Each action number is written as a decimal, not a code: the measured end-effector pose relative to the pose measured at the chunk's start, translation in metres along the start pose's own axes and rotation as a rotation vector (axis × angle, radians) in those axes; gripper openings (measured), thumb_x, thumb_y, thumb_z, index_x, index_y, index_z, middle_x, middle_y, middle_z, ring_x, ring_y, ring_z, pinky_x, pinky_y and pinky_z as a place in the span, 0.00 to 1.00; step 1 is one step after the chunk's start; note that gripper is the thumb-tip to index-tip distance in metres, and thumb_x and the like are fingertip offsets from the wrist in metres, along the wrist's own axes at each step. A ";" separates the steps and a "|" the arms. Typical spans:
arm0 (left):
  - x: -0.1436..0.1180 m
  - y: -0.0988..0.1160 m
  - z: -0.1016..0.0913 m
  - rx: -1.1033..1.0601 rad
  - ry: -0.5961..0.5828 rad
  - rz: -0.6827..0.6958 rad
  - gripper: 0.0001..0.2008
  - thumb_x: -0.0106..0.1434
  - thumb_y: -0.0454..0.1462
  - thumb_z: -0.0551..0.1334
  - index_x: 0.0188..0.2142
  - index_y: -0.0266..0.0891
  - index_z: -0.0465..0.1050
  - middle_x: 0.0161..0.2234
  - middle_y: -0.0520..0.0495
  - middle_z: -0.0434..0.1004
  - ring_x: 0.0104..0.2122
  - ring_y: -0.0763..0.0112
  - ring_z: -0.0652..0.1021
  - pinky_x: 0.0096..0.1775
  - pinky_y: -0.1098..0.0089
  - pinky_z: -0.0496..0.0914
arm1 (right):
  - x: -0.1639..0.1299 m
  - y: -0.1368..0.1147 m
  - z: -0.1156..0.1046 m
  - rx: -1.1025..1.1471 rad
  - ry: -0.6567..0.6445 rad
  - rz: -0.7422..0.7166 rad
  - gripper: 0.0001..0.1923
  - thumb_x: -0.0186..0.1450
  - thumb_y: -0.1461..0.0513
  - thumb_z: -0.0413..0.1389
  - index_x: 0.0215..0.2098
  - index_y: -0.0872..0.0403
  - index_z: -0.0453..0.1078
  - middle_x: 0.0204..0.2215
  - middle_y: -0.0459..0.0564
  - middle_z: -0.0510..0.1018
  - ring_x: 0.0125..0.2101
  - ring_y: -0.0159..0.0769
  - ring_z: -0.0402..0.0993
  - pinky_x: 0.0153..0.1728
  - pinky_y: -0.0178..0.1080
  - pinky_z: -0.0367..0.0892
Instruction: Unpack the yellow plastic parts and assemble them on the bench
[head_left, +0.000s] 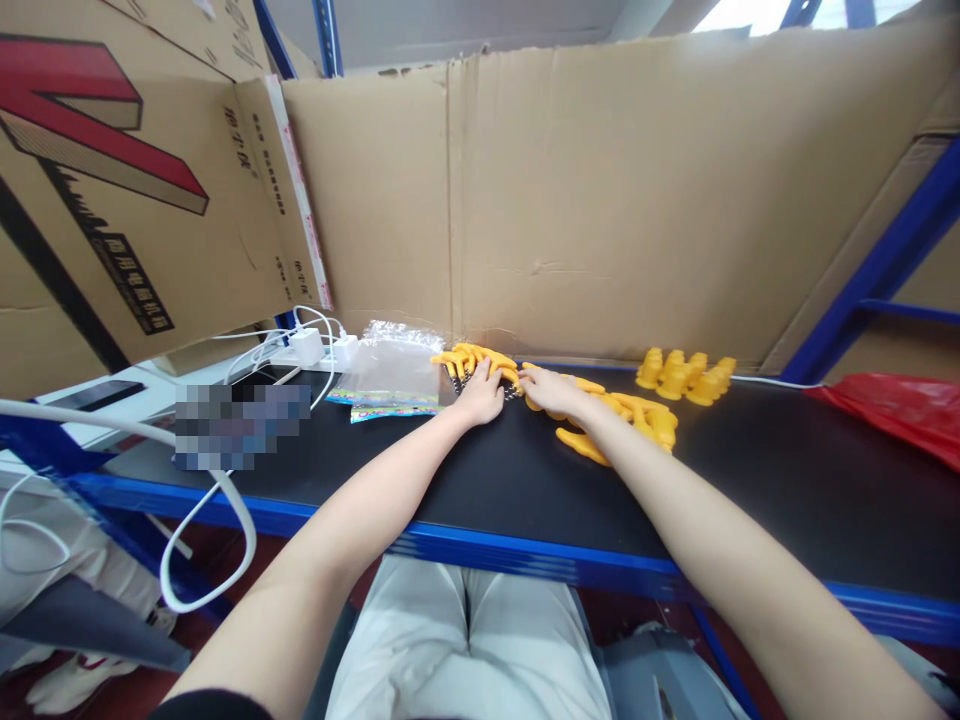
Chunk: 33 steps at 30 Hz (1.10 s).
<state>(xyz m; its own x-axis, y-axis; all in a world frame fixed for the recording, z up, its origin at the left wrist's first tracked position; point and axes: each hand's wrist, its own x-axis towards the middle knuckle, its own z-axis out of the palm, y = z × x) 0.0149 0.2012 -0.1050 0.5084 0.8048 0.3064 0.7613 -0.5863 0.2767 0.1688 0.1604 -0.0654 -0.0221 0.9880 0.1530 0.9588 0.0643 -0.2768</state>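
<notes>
Reaching forward over the black counter, both bare arms meet near the middle of the frame at a cluster of yellow plastic pieces. The left hand lies flat, palm down, fingers spread and resting on the left part of the cluster; it presses rather than grips. The right hand also lies palm down on the pieces just right of it, fingers loosely extended, nothing visibly enclosed; whether a piece is pinched beneath cannot be told. The pieces appear pinned flat so they can be sorted or gathered, in my judgement.

More loose yellow pieces lie beside the right forearm, and a separate upright group of yellow pieces stands right of centre against the cardboard wall.

Containers: clear plastic bags with coloured printed edges lie left of the left hand, apparently unfilled. A red bag sits at the right edge; its contents are hidden. A large printed carton fills the upper left. White chargers and cables lie left of the bags.
</notes>
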 end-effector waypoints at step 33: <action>-0.008 0.005 -0.009 0.035 -0.098 0.072 0.31 0.66 0.42 0.50 0.64 0.27 0.48 0.67 0.30 0.37 0.66 0.52 0.45 0.63 0.53 0.48 | -0.016 -0.005 -0.024 -0.161 -0.132 -0.026 0.23 0.54 0.42 0.56 0.27 0.52 0.73 0.33 0.55 0.78 0.43 0.52 0.71 0.50 0.58 0.54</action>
<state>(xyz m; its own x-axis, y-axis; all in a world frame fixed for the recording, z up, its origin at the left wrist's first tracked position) 0.0110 0.1916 -0.0981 0.5977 0.7670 0.2336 0.7341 -0.6406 0.2252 0.1708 0.1406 -0.0435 -0.0742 0.9968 0.0292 0.9901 0.0771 -0.1177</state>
